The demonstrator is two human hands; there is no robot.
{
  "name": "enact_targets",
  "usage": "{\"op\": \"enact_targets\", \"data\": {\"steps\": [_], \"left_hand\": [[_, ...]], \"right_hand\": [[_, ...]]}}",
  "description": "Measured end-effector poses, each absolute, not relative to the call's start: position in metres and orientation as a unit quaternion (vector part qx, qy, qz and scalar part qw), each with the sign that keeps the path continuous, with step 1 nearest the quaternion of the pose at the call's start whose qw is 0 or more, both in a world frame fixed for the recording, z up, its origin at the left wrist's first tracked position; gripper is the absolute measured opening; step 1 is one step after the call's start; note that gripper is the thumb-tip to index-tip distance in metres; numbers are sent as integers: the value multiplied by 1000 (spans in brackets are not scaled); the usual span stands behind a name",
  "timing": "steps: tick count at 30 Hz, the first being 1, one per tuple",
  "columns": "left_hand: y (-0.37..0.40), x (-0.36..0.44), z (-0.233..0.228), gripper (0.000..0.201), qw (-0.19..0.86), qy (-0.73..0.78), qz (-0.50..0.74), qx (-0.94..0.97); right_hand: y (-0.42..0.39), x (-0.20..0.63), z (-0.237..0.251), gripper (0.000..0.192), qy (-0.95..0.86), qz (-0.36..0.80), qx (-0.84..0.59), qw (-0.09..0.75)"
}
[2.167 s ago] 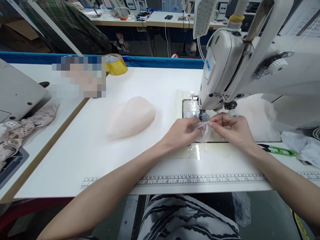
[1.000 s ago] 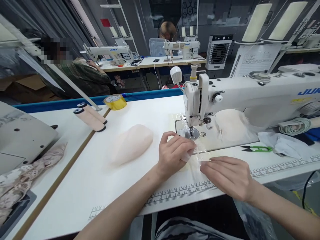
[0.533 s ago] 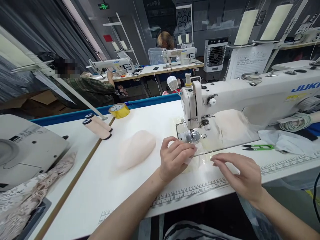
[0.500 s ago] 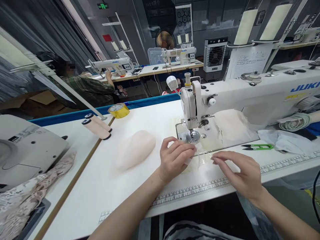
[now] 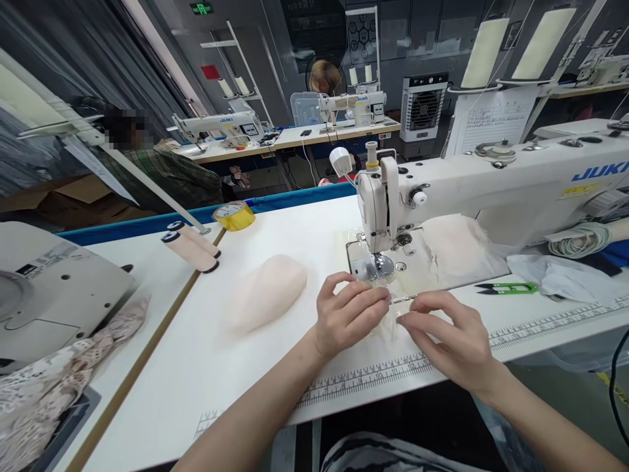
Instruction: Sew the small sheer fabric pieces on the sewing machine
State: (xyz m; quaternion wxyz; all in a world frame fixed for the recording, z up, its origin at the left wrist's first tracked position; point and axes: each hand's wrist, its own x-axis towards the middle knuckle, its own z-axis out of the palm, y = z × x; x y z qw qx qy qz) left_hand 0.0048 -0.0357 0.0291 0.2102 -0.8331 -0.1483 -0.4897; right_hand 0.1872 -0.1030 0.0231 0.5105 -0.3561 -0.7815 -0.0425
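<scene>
Nearest the body, a printed ruler strip [image 5: 393,367] runs along the front edge of the white table [image 5: 196,367], its numerals too small to read; it passes just under both wrists. Above it the left hand [image 5: 346,314] and right hand [image 5: 449,337] meet over a small sheer piece of fabric [image 5: 393,314]. The left hand's fingers are curled narrow, thumb and forefinger pinched on the fabric's left edge. The right hand's fingertips are drawn together on the fabric's right edge, nearly touching the left hand's. The fabric is thin and pale, so its outline is hard to tell against the table.

Just beyond the fingertips sit the needle plate and presser foot [image 5: 381,265] of a white sewing machine [image 5: 491,187], whose arm, off to the right of the right hand, bears the blue letters "JUKI" [image 5: 597,172], cut at the frame edge. Right of the right hand lie green thread snips [image 5: 506,287]. Left of the left hand rests a pale pink padded cup [image 5: 268,292], and farther left two pink thread cones [image 5: 189,246] lie on their sides near a yellow tape roll [image 5: 234,215] with unreadable print on its core.

Farther back, two more machines [image 5: 221,123] also read "JUKI". A person in a plaid shirt [image 5: 167,177] sits there, a sheet of small unreadable print [image 5: 491,118] stands beyond the right hand, and a green exit sign [image 5: 199,8] hangs high.
</scene>
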Motion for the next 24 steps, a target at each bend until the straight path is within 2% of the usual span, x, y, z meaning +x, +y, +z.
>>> {"op": "enact_targets", "data": {"steps": [7, 24], "left_hand": [[-35, 7, 29, 14, 210, -146, -506, -824], [-35, 7, 28, 13, 174, -155, -520, -822]], "right_hand": [[-103, 187, 16, 24, -781, -41, -353, 514], [-106, 186, 12, 28, -791, -53, -331, 512]]}}
